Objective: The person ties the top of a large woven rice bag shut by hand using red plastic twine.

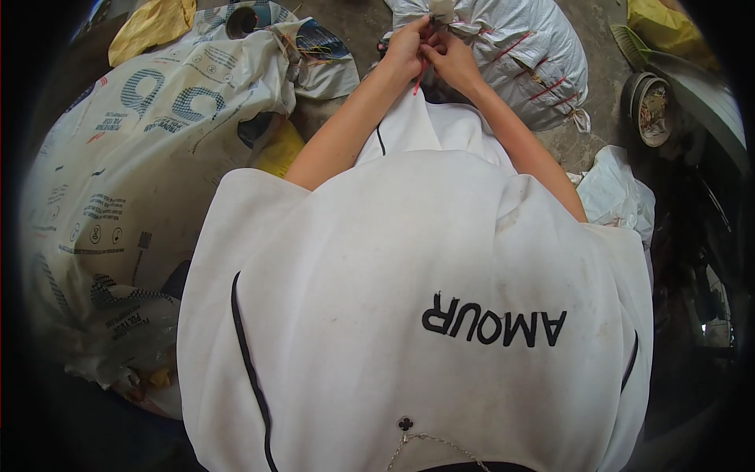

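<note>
At the top of the head view my left hand (405, 49) and my right hand (456, 61) meet, their fingers closed in a pinch. A thin red string (418, 85) hangs down from between them, by the tips of my right hand. What the left fingertips grip is too small and hidden to make out. Just beyond the hands is a stuffed white woven sack (543, 67), with several red strands lying across it. A small grey-brown piece (442, 9) shows above my fingers.
A large printed plastic sheet (157, 149) covers the left side, with a yellow bag (153, 30) behind it. On the right are a round tin (653, 110) with scraps inside, a white plastic bag (617, 189) and a green-edged brush (629, 47).
</note>
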The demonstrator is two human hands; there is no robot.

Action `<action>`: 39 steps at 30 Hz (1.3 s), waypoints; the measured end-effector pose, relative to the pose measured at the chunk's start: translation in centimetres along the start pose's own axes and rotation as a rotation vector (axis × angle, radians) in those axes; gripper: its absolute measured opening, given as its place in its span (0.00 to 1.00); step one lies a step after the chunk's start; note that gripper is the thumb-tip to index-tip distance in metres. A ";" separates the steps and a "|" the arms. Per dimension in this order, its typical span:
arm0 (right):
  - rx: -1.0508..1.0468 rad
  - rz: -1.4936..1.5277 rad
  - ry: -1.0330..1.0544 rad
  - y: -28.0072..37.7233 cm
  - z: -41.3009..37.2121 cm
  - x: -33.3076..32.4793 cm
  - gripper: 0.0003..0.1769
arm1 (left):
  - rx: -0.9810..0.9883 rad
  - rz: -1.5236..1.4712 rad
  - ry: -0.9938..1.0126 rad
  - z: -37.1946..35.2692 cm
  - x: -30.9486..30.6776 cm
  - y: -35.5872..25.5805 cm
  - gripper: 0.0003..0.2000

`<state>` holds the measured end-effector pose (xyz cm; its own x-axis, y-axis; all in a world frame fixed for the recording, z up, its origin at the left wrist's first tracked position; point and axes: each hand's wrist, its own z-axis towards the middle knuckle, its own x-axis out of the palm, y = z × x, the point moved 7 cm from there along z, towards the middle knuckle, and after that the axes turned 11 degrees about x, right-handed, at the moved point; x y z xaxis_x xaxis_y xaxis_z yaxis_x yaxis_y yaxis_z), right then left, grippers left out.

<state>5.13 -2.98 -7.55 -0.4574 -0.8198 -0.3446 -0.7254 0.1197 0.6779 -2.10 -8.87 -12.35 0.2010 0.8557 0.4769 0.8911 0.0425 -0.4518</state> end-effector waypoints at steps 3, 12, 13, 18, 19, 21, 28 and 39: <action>-0.073 0.015 -0.007 0.5 0.3 -1.7 0.16 | 0.038 0.007 0.042 0.9 -1.1 -0.1 0.09; 0.293 0.679 0.332 -0.6 1.4 -0.4 0.11 | 0.231 0.782 0.447 -1.4 -1.8 -4.9 0.11; 0.340 0.768 0.260 -1.2 2.0 0.1 0.11 | 0.220 0.844 0.470 -1.3 -2.1 -4.7 0.11; 0.463 0.872 0.113 -1.3 2.4 0.6 0.08 | 0.306 0.943 0.397 -0.8 -3.3 -5.7 0.08; 0.459 0.869 0.109 -1.4 2.3 0.4 0.08 | 0.290 0.969 0.331 -0.9 -4.0 -6.2 0.08; 0.447 0.863 0.117 -1.8 2.4 0.0 0.09 | 0.298 0.916 0.254 -0.6 -5.2 -7.5 0.08; 0.019 0.079 -0.091 0.0 1.7 -5.4 0.14 | 0.345 0.677 0.016 2.3 -11.2 -10.9 0.11; -0.084 -0.343 -0.119 0.9 -0.5 -3.4 0.12 | 0.227 0.799 -0.324 3.7 -16.4 -12.3 0.12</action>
<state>6.31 -0.38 -5.48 -0.2552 -0.7329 -0.6307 -0.8046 -0.2008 0.5588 -17.90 -21.51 -17.42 0.5721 0.7760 -0.2655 0.4255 -0.5576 -0.7128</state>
